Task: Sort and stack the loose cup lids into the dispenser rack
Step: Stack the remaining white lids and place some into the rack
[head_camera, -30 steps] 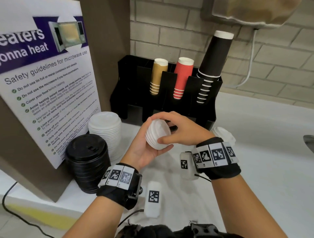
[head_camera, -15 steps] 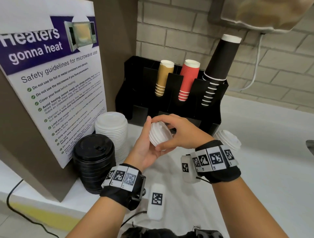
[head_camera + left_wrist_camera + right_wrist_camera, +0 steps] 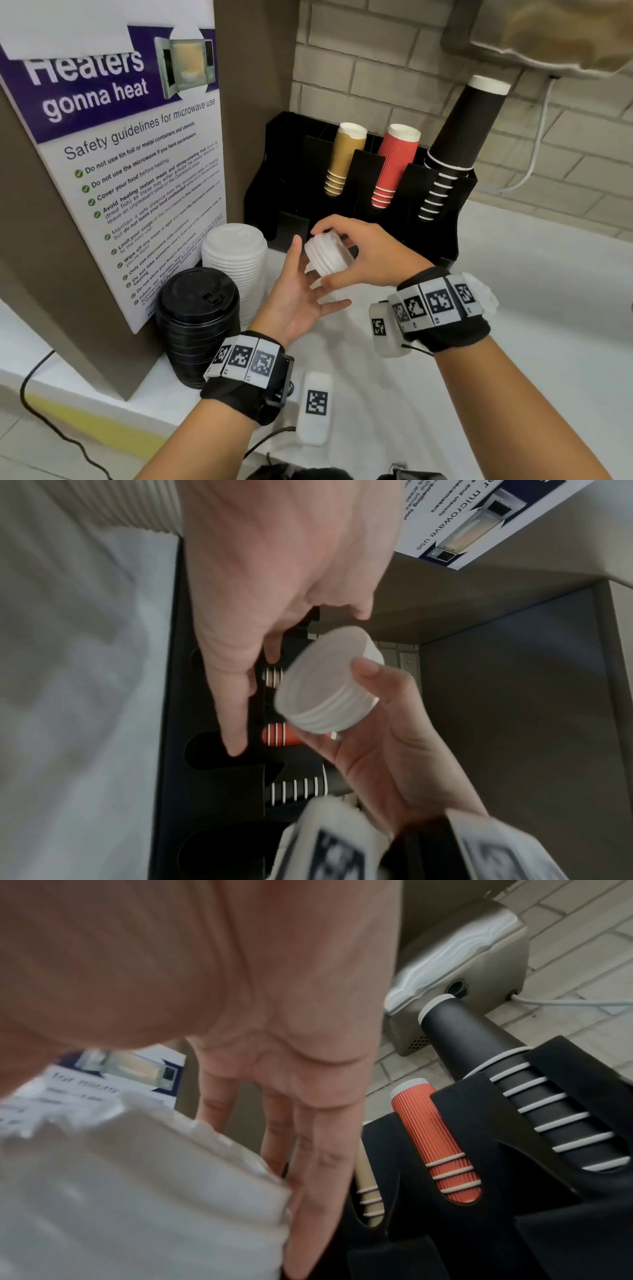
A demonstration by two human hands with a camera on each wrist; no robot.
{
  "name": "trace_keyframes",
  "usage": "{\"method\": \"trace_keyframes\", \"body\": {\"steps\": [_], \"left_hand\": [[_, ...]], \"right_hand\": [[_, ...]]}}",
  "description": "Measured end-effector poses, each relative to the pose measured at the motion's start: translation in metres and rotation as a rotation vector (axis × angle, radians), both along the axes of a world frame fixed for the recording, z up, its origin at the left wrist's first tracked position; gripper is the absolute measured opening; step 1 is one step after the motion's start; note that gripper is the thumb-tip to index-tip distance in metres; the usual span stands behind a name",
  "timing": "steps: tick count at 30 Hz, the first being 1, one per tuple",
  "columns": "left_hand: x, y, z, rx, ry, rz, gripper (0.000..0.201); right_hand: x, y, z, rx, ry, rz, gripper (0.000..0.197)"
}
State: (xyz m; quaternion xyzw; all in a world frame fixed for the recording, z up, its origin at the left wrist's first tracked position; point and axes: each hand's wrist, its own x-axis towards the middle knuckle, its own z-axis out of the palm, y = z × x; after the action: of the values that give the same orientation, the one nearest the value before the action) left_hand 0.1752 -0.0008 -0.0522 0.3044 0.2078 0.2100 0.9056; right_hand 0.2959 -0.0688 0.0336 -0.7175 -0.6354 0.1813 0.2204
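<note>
In front of the black dispenser rack (image 3: 359,202), the right hand (image 3: 368,253) grips a small stack of white lids (image 3: 327,255), fingers arched over the top and thumb pinching from below. The stack is tipped on its side, its axis running roughly level and slanting toward the person's right, the open undersides facing the left hand (image 3: 301,298). That hand lies palm-up and relaxed just below and to the left, fingers straight, holding nothing; whether its fingertips brush the lids cannot be told from the head view. The left wrist view shows the same stack (image 3: 329,680) pinched by the right thumb, with the rack's dark cut-out slots directly behind it.

The right hand is the nearer of the two to the rack, whose lower front compartment sits just beyond the lids and slightly left. The likely next move, then, is a short forward carry, and it turns on righting the stack so its axis lines up with a slot before it goes in; a tilted entry could catch an edge and fan the lids apart.

On the desk (image 3: 531,325) to the left stand a tall white lid stack (image 3: 236,260) and a black lid stack (image 3: 197,318), touching or nearly so, not yet racked. Gold cups (image 3: 342,157), red cups (image 3: 394,164) and black cups (image 3: 455,144) fill the rack's upper slots.
</note>
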Motion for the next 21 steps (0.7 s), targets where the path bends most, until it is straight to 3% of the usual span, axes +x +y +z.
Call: {"method": "trace_keyframes", "body": {"steps": [3,7,12,17,21], "left_hand": [[-0.001,0.004,-0.003,-0.028,0.113,0.062,0.052],[-0.002,0.001,-0.009,-0.032,0.204,0.092,0.026],[-0.002,0.002,-0.017,0.017,0.236,0.054,0.022],[-0.006,0.003,-0.021,0.026,0.229,0.042,0.021],[-0.009,0.005,-0.022,0.045,0.235,0.040,0.021]], "right_hand": [[0.022,0.025,0.016,0.109,0.018,-0.065,0.066],[0.053,0.079,0.019,0.171,-0.123,-0.248,0.078],[0.060,0.120,-0.015,-0.022,-0.234,-0.256,0.086],[0.056,0.138,-0.042,-0.242,-0.544,-0.264,0.083],[0.052,0.151,-0.055,-0.338,-0.665,-0.225,0.073]]}}
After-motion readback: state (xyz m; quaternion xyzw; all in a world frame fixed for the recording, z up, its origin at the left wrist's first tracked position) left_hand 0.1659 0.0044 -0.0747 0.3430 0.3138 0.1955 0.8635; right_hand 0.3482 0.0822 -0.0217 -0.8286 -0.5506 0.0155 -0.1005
